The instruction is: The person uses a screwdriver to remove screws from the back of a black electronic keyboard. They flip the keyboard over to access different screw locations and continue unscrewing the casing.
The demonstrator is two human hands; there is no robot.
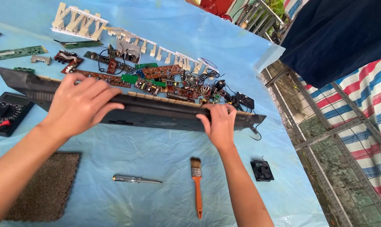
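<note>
On blue table cover (pixel 165 155) | left hand (pixel 79 105) fingers spread, gripping long black plastic keyboard casing (pixel 157 113) | right hand (pixel 219 122) fingers together, clamping its top edge | orange-handled paintbrush (pixel 197 185) near, below right hand

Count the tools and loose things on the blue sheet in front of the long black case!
Brush: 1
Screwdriver: 1
Fan: 1
Mat: 1
Meter: 1
Total: 5
Both hands, left hand and right hand, grip the case.
</note>
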